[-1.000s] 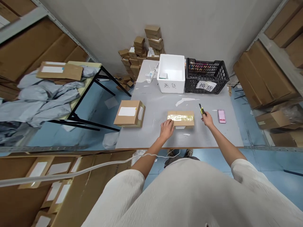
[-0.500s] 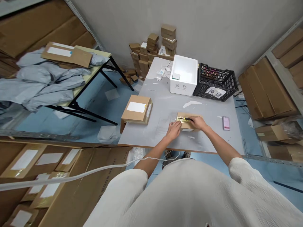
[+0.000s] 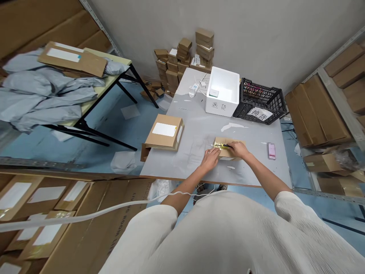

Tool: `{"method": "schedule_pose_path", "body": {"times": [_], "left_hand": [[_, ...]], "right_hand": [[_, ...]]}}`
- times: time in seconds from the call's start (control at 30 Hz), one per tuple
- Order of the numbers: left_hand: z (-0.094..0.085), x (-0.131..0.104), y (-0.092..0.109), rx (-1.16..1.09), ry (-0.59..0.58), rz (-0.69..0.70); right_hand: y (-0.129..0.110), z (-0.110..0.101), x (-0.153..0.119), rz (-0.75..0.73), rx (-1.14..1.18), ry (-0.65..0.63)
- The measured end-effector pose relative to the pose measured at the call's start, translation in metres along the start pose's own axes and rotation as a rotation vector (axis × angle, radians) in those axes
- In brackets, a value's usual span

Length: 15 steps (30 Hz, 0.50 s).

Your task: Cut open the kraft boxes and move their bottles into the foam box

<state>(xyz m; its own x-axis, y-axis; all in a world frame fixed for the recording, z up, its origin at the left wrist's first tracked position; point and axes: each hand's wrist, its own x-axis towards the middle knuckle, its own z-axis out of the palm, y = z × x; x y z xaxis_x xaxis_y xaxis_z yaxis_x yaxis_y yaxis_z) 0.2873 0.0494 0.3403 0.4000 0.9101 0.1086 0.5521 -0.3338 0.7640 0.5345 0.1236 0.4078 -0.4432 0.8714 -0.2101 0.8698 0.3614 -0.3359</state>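
Observation:
A small cardboard box [image 3: 230, 153] with shiny tape along its top lies near the table's front edge. My left hand [image 3: 211, 158] steadies its left end, fingers bent over the near corner. In my right hand [image 3: 238, 149] is a thin black and yellow utility knife [image 3: 224, 145], the fingers closed round its handle. The knife lies low along the taped top, pointing left; whether its tip is in the tape I cannot tell. Left of my hands a larger cardboard box [image 3: 164, 131] with a white label sits at the table's left edge.
At the table's back stand a white foam box [image 3: 220, 108] and a black plastic crate [image 3: 258, 118]. A pink item [image 3: 271, 151] lies at the right. A white cable [image 3: 114, 208] crosses in front of me. Grey parcels [image 3: 40, 89] cover the other table.
My hands stay at the small box, the knife still lying along its taped top. The view has shifted slightly.

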Motion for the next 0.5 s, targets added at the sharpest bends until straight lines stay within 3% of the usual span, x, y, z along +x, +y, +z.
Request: {"method": "schedule_pose_path", "body": {"times": [0.3,0.5], "left_hand": [[-0.003,0.002,0.005,-0.038,0.023,-0.015],[-0.006,0.001,0.008,0.193,-0.052,0.010]], "right_hand": [[-0.009,-0.009,-0.002,-0.021,-0.146,-0.048],[-0.027,-0.025,-0.006,0.013,-0.340,-0.148]]}}
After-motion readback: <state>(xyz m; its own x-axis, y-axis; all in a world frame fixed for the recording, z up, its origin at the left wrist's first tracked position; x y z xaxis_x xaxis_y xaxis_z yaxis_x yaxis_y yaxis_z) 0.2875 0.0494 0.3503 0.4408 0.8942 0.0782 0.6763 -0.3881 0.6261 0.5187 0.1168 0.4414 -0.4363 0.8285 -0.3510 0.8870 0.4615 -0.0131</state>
